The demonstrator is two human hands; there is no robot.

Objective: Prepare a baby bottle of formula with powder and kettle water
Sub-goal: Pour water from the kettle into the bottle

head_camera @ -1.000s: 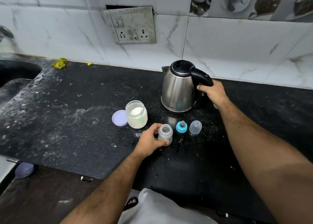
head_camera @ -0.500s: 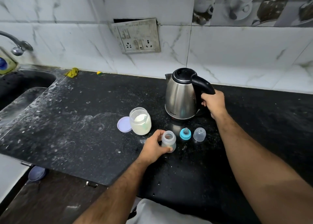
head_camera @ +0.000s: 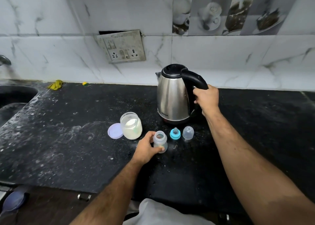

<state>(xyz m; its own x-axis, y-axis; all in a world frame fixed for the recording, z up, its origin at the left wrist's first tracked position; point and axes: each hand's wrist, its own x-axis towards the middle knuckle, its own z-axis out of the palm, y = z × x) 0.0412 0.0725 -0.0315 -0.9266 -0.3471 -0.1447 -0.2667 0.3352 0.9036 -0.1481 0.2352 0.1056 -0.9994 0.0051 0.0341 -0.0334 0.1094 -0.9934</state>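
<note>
Standing open-mouthed at the near middle of the desk (head_camera: 51, 139), the bottle (head_camera: 160, 142) is steadied by the left hand (head_camera: 146, 150), its grip wrapped round the body, likely so it won't tip while water goes in. Just right of it lie the blue teat (head_camera: 175, 134) and the clear cap (head_camera: 188, 132), set aside until filling is done. To the left, the powder jar (head_camera: 131, 126) stands open, its lid (head_camera: 115, 131) touching its side. Farther back, the right hand (head_camera: 207, 97) clenches the kettle (head_camera: 173, 95) by its handle, seemingly ready to lift and pour.
</note>
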